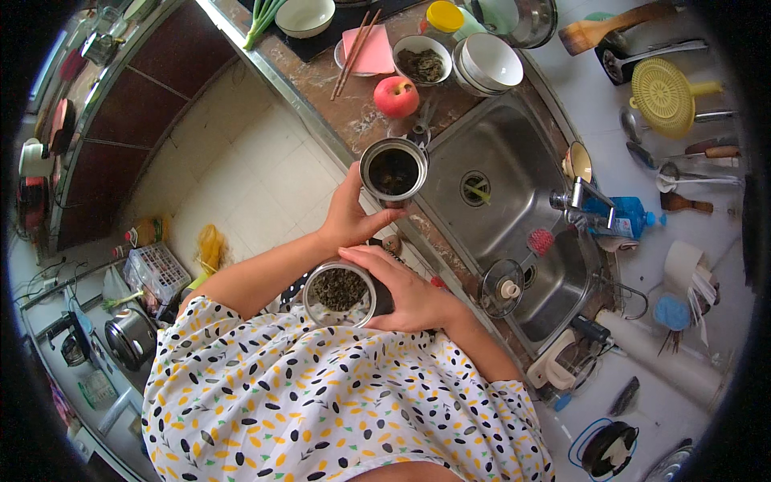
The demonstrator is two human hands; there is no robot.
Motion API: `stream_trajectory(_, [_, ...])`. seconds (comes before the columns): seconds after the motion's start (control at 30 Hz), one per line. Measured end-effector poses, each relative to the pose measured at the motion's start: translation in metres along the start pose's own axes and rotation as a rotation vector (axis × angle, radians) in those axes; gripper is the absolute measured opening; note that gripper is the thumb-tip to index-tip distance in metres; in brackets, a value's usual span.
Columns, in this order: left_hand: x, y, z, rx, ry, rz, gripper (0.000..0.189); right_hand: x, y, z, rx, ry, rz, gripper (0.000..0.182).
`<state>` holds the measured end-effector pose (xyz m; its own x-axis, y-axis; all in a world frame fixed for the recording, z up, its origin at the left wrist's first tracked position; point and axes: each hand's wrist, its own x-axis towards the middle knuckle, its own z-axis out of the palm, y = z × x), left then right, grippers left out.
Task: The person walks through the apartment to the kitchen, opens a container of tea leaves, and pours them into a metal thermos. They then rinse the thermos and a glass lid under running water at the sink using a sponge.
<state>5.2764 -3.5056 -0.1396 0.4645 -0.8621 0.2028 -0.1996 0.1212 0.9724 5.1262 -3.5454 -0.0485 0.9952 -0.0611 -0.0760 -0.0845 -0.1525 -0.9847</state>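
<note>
My left hand point(355, 217) holds a metal-rimmed cup point(394, 170) with dark contents, above the counter's front edge. Close to my body, my right hand point(406, 289) grips a round jar point(339, 295) with dark dried leaves, perhaps tea, inside; its mouth faces up. Beyond the cup, a red apple point(396, 97) sits on the brown counter beside a bowl point(423, 60) of dark leafy matter. Scissors, partly hidden, lie between the apple and the cup.
A steel double sink point(488, 150) with a faucet point(583, 202) is at the right. Stacked white bowls point(492, 62), chopsticks point(357, 54) on a pink cloth or sponge point(368, 50), and a yellow-lidded jar point(444, 17) stand on the counter. A glass lid point(501, 288) lies by the sink divider.
</note>
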Motion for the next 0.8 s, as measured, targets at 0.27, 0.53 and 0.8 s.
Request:
stream_trajectory(0.27, [-0.004,0.016,-0.011,0.031,0.063,-0.048,0.067,-0.010,0.023,-0.077,0.032,0.487,0.372,0.055])
stream_trajectory(0.53, [-0.001,0.009,-0.022,0.092,0.106,-0.029,0.067,0.074,0.161,-0.114,-0.841,0.756,0.485,0.098])
stream_trajectory(0.8, [0.005,0.007,-0.032,0.052,0.145,-0.070,0.061,0.090,0.173,-0.120,-0.961,0.677,0.579,0.091])
